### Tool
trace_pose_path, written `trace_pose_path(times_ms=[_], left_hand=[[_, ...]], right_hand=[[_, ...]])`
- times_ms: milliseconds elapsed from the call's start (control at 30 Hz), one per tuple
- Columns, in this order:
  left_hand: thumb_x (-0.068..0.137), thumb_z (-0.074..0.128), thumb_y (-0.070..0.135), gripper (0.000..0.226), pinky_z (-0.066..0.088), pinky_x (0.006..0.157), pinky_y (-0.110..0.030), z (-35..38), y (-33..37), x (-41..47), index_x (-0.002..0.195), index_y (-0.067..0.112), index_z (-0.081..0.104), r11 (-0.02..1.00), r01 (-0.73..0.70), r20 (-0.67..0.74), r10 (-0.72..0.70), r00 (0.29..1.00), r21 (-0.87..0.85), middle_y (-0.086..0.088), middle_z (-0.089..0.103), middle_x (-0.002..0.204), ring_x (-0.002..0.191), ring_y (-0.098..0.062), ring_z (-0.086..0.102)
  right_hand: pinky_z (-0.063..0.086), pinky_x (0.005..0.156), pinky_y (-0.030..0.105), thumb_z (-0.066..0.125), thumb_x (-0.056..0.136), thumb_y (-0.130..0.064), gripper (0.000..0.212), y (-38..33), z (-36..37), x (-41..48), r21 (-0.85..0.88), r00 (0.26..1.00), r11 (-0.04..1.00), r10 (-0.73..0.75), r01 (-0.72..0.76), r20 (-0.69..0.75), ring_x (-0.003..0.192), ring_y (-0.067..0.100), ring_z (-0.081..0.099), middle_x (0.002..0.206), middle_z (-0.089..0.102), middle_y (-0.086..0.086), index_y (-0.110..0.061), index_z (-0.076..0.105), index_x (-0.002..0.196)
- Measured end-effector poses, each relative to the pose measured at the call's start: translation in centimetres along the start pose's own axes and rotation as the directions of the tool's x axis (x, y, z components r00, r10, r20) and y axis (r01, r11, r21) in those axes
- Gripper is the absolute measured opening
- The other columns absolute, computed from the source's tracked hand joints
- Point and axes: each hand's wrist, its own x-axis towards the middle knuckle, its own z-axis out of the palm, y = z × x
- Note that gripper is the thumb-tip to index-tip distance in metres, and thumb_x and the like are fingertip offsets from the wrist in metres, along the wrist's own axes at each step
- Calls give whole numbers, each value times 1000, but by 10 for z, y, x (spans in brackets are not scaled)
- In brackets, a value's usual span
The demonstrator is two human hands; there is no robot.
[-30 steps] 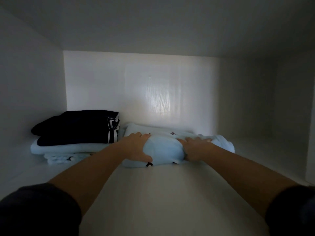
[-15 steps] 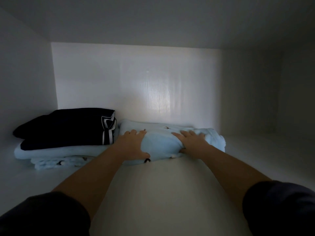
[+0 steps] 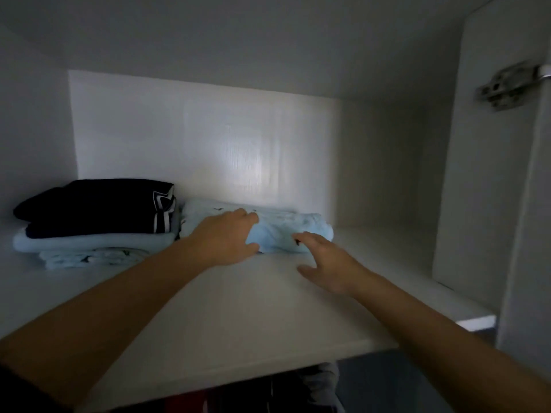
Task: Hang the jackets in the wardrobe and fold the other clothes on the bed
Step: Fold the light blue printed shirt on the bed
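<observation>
A folded light-blue garment with small dark marks lies at the back of a white wardrobe shelf. My left hand rests on its left part with fingers laid over the cloth. My right hand hovers just in front of the garment's right end, fingers spread and relaxed, holding nothing. To the left stands a stack of folded clothes: a dark garment with white stripes on top of light-blue pieces.
The shelf sits inside a white wardrobe with a back wall and a right side panel. A metal door hinge shows at the upper right. Dark hanging clothes appear below the shelf's front edge.
My right hand has lifted off the light-blue garment and drawn back toward me. The left hand stays on the cloth. The view has pulled back, showing the shelf edge and hinge.
</observation>
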Motion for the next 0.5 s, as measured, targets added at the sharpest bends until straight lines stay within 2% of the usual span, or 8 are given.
trace_pose_path(times_ms=[67,133,200,267,400,500], left_hand=[[87,54,46,48,44,93,-36,-24,41,-30,130,25,46,981,-125,-197,94,976,-151,3,53,127,115,-19,53],[81,50,52,43,48,88,-35,-43,93,-68,118,30,53,905,-269,-342,151,927,-329,11,61,116,105,-12,59],[78,46,54,37,50,84,-32,-52,156,-108,109,35,55,777,-396,-396,206,895,-490,19,63,105,95,-1,60],[82,53,44,27,50,82,-26,-51,228,-149,104,31,59,613,-477,-420,248,873,-629,18,66,97,90,3,60],[86,58,28,14,51,76,-19,-37,381,-250,98,25,64,229,-478,-395,328,858,-848,13,69,90,85,-1,64],[88,56,28,10,49,77,-16,-36,490,-337,95,31,64,-4,-373,-327,489,808,-928,15,70,89,87,-6,67]], right_hand=[[30,101,13,60,89,-24,58,-10,-23,-64,123,987,991,-25,45,-160,129,11,42,145,41,-4,-24,36,142],[31,90,1,62,88,-17,49,-17,-47,-140,230,959,972,27,40,-283,116,6,50,133,52,-5,-23,47,134],[40,87,6,60,88,-10,39,-23,-67,-226,329,933,944,119,0,-341,103,0,57,122,58,-9,-24,53,124],[47,85,13,58,88,-6,34,-29,-83,-315,379,901,922,226,-76,-371,94,0,62,111,63,-13,-26,56,115],[50,81,17,54,89,-11,30,-45,-111,-502,402,769,851,497,-339,-403,90,6,66,105,65,-16,-32,56,110],[50,79,14,51,90,-14,29,-63,-134,-639,419,568,721,693,-552,-444,89,4,65,102,66,-19,-37,55,107]])
